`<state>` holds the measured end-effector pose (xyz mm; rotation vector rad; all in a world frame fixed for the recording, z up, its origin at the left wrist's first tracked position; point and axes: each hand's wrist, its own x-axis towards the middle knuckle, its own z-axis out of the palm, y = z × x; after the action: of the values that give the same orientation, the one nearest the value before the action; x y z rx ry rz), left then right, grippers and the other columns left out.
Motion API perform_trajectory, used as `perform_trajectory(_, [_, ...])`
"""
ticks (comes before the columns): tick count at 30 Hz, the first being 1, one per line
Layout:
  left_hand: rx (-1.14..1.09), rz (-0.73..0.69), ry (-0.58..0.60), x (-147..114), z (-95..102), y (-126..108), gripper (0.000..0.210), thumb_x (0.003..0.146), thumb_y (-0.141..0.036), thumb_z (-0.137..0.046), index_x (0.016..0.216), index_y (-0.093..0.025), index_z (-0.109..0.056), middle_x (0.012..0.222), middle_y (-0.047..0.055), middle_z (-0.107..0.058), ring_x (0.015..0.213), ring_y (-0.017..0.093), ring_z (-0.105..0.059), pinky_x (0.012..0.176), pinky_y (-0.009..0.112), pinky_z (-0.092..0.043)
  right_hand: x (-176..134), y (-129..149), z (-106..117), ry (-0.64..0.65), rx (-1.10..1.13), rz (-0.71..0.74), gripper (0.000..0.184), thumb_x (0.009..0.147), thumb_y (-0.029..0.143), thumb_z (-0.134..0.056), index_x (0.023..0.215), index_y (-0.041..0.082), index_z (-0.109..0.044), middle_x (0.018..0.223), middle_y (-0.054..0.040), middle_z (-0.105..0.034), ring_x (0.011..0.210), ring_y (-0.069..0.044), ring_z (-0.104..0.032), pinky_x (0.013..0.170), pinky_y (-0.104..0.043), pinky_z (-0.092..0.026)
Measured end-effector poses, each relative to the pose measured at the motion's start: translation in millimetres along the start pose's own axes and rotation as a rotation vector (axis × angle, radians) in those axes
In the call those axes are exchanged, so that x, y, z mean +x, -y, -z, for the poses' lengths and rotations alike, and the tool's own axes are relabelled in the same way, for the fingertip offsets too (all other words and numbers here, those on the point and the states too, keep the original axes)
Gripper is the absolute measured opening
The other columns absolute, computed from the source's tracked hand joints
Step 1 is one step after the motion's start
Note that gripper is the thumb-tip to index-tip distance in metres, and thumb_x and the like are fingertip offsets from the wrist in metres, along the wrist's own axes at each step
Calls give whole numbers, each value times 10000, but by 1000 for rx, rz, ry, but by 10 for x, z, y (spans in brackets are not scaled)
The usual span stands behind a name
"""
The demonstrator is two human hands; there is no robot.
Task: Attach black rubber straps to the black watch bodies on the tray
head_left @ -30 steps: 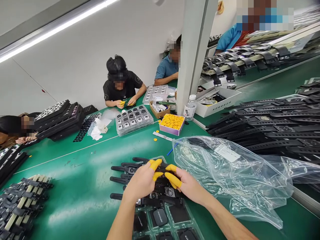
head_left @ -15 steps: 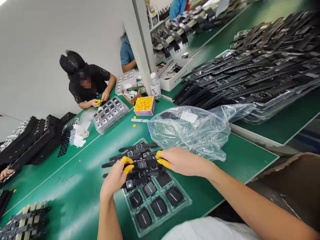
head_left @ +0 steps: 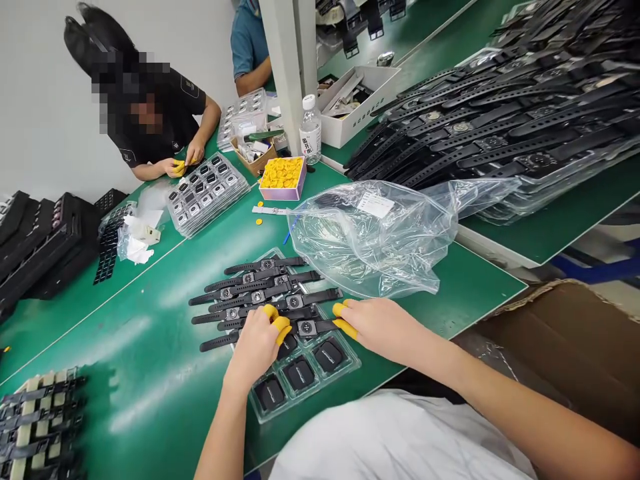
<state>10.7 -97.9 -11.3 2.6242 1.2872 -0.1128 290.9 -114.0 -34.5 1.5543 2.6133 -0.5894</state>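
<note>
A black smartwatch (head_left: 307,328) lies stretched between my hands, its back facing up, low over a clear plastic tray (head_left: 320,380). My left hand (head_left: 257,347), with yellow finger cots on thumb and forefinger, pinches one strap side; the exact grip is partly hidden. At the other strap end, my right hand (head_left: 373,325) is closed, also in yellow finger cots. Several more black smartwatches (head_left: 295,302) lie in overlapping rows across the far part of the tray. Black square pieces with pale lettering (head_left: 299,373) sit in the near compartments.
A clear plastic bag (head_left: 375,240) lies beyond my right hand. Behind it stand a box of yellow finger cots (head_left: 283,177), a bottle (head_left: 311,133) and a white box (head_left: 355,107). Stacked watches (head_left: 490,147) fill the right side. A co-worker (head_left: 155,113) handles a small item across the table.
Both hands have moved nearer to me along the tray, from the middle rows to a nearer one. More watches now lie uncovered behind them. The camera view has shifted.
</note>
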Motion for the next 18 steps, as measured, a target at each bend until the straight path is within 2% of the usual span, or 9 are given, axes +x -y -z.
perform_trajectory(2, [-49,2,-88,-57,-49,33,134,1029,-199,-534,1082,-209,-657,1119,87,-610,1005,256,-570,877,442,-534,-59,-22,68,-98,-17,-47,199,1030,299,-510,969,192,-666,854,-65,-720,617,-216,-670,517,-327,-287])
perform_trajectory(4, [-117,15,-170,-121,-97,75,105,1029,-197,-542,1082,-203,-632,1180,97,-598,1080,263,-562,931,465,-537,-44,-87,173,-226,26,-106,259,1050,327,-446,1007,193,-664,891,-79,-715,647,-220,-668,544,-329,-357])
perform_trajectory(7, [-198,38,-235,-179,-137,131,91,1027,-182,-546,1078,-217,-613,1201,91,-594,1131,260,-558,969,470,-540,247,-216,333,-365,156,-204,310,1053,286,-365,1109,172,-647,1000,-127,-708,860,-265,-687,709,-361,-488])
perform_trajectory(9, [-226,38,-265,-184,-154,153,88,1027,-184,-550,1071,-228,-612,1199,84,-599,1128,254,-566,969,467,-545,591,-281,382,-377,225,-262,345,1044,274,-354,1210,135,-623,1118,-178,-692,1046,-302,-659,866,-396,-515])
perform_trajectory(11, [-239,22,-304,-178,-185,167,82,1028,-191,-554,1066,-232,-614,1201,81,-605,1119,251,-577,967,466,-547,954,-317,362,-304,263,-324,400,1033,246,-346,1320,90,-576,1315,-225,-632,1259,-319,-579,1036,-416,-470])
perform_trajectory(13, [-239,-3,-342,-178,-240,188,85,1028,-194,-555,1074,-233,-616,1214,82,-611,1129,251,-582,976,468,-546,1245,-338,293,-270,258,-396,468,1032,282,-359,1388,32,-531,1492,-284,-511,1441,-370,-433,1163,-483,-370])
perform_trajectory(16, [-221,-18,-394,-204,-341,251,106,1026,-182,-554,1092,-230,-623,1249,88,-617,1169,257,-581,1003,476,-542,1483,-374,186,-244,243,-532,668,1042,425,-349,1503,-56,-395,1654,-357,-246,1573,-466,-143,1221,-639,-205])
perform_trajectory(18, [-208,-7,-437,-229,-389,302,119,1021,-172,-552,1093,-228,-628,1257,92,-626,1172,260,-591,1005,482,-546,1545,-422,150,-234,230,-627,782,1040,513,-315,1554,-77,-311,1680,-365,-156,1584,-483,-46,1209,-693,-157])
